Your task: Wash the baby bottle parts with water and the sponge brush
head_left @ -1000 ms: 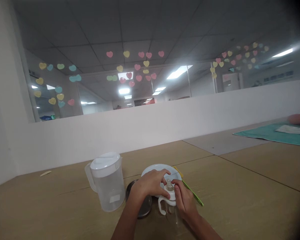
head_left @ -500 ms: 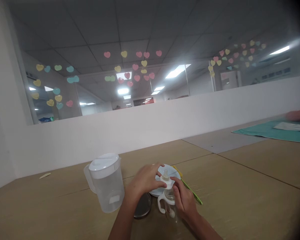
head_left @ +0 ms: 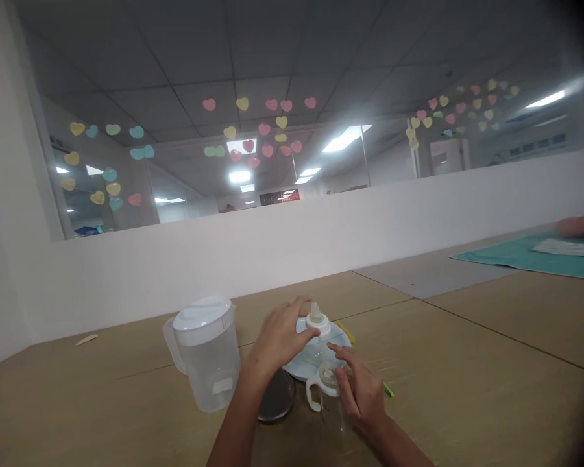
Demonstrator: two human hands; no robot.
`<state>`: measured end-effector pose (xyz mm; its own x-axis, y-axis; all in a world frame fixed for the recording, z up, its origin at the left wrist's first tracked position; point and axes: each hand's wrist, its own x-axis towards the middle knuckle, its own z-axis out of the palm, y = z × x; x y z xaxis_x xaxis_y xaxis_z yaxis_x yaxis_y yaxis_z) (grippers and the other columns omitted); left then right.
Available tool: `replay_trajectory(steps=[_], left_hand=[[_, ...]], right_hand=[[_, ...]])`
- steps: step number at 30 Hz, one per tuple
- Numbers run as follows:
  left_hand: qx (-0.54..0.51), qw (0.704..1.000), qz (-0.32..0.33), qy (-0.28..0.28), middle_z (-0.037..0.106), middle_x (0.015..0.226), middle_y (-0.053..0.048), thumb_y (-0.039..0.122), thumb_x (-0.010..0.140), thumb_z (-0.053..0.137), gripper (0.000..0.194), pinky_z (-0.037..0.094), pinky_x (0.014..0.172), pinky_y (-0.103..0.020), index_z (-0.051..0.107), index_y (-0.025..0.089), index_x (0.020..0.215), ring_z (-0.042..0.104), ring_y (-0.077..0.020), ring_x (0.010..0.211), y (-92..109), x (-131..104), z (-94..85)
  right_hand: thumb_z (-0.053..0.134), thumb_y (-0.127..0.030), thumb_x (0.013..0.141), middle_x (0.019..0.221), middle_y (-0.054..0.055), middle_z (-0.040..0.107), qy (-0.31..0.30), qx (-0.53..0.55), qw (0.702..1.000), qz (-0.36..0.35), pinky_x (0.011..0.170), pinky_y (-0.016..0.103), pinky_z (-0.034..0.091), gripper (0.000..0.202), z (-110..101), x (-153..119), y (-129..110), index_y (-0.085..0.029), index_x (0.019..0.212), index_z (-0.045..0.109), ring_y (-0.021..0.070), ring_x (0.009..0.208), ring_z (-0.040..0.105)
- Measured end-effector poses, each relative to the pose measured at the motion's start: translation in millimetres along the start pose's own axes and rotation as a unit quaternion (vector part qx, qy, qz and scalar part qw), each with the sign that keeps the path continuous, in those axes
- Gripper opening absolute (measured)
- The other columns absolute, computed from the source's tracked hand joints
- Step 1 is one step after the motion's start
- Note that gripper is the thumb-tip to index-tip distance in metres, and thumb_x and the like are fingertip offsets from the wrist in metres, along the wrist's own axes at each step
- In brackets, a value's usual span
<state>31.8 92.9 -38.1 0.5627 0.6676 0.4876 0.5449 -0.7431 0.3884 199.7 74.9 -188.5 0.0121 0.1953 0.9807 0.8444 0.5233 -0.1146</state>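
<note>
My left hand (head_left: 281,336) pinches the white collar of a baby bottle nipple (head_left: 317,322), holding it in the air over a pale plate (head_left: 298,367). Below it, the clear baby bottle (head_left: 331,410) stands upright on the table with its mouth uncovered. A white curved handle (head_left: 313,394) sticks out from the bottle's left side. My right hand (head_left: 363,390) is closed around the bottle's right side near the top, its index finger raised off the rim. The bottle's right side is hidden behind that hand.
Left of my arm stands a clear pitcher (head_left: 210,373) with a white lid. A dark round disc (head_left: 275,401) lies by my left forearm. Yellow (head_left: 346,332) and green (head_left: 388,390) stick ends show beside the plate. A teal cloth (head_left: 511,253) lies far right, before the white wall (head_left: 272,246).
The nipple with its collar has come off the bottle, raised up and slightly left by my left hand. My right hand stays at the bottle.
</note>
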Motion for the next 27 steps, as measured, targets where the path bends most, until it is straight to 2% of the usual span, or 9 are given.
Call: replay_trajectory(steps=[3, 7, 12, 18, 24, 27], left_hand=[[-0.019, 0.999, 0.014, 0.033, 0.066, 0.111, -0.001, 0.029, 0.079, 0.062, 0.046, 0.042, 0.095, -0.035, 0.05, 0.029, 0.123, 0.057, -0.0216, 0.108, -2.0, 1.7, 0.8], [-0.041, 0.996, 0.025, 0.081, 0.065, 0.114, 0.0, 0.027, 0.081, 0.061, 0.044, 0.041, 0.096, -0.035, 0.049, 0.03, 0.123, 0.056, -0.0197, 0.11, -3.1, 3.6, 0.1], [-0.056, 0.989, 0.036, 0.135, 0.063, 0.115, 0.001, 0.023, 0.081, 0.062, 0.044, 0.041, 0.097, -0.034, 0.049, 0.031, 0.122, 0.054, -0.0176, 0.112, -0.6, 4.1, 0.6], [-0.075, 0.984, 0.059, 0.153, 0.062, 0.119, 0.001, 0.022, 0.081, 0.062, 0.042, 0.041, 0.098, -0.034, 0.05, 0.031, 0.121, 0.054, -0.0165, 0.112, 2.6, 3.3, 3.0], [-0.07, 0.981, 0.041, 0.177, 0.063, 0.117, 0.0, 0.026, 0.082, 0.062, 0.044, 0.04, 0.098, -0.036, 0.049, 0.03, 0.123, 0.054, -0.0178, 0.112, 2.3, 3.8, 1.6], [-0.068, 0.979, 0.035, 0.188, 0.063, 0.116, -0.001, 0.027, 0.082, 0.062, 0.044, 0.041, 0.098, -0.037, 0.048, 0.03, 0.124, 0.054, -0.0183, 0.112, 1.2, 4.5, 2.8]], right_hand=[[0.044, -0.022, 0.086, 0.097, 0.009, 0.068, -0.018, 0.014, 1.0, -0.022, 0.073, 0.033, 0.054, 0.03, -2.3, 2.7, -2.4, -0.018, 0.114, 0.055, 0.0197, 0.083, 0.065], [0.047, -0.017, 0.082, 0.104, 0.01, 0.068, -0.021, 0.001, 0.997, -0.077, 0.08, 0.037, 0.053, 0.024, -3.0, 5.2, -3.3, -0.019, 0.103, 0.06, 0.0222, 0.095, 0.063], [0.046, -0.016, 0.082, 0.115, 0.012, 0.065, -0.028, -0.051, 0.988, -0.141, 0.09, 0.042, 0.05, 0.034, -3.5, 6.1, -2.1, -0.017, 0.114, 0.06, 0.0231, 0.107, 0.06], [0.044, -0.019, 0.083, 0.128, 0.012, 0.057, -0.039, -0.069, 0.988, -0.133, 0.096, 0.047, 0.045, 0.041, -2.5, 5.9, -1.3, -0.02, 0.122, 0.057, 0.0253, 0.118, 0.053], [0.046, -0.022, 0.081, 0.124, 0.009, 0.06, -0.029, -0.08, 0.99, -0.116, 0.105, 0.053, 0.028, 0.046, -3.0, 7.8, -1.8, -0.022, 0.126, 0.053, 0.0242, 0.11, 0.056], [0.047, -0.022, 0.08, 0.122, 0.009, 0.061, -0.018, -0.081, 0.991, -0.108, 0.105, 0.053, 0.025, 0.044, -3.7, 8.5, -2.9, -0.021, 0.124, 0.054, 0.0244, 0.109, 0.056]])
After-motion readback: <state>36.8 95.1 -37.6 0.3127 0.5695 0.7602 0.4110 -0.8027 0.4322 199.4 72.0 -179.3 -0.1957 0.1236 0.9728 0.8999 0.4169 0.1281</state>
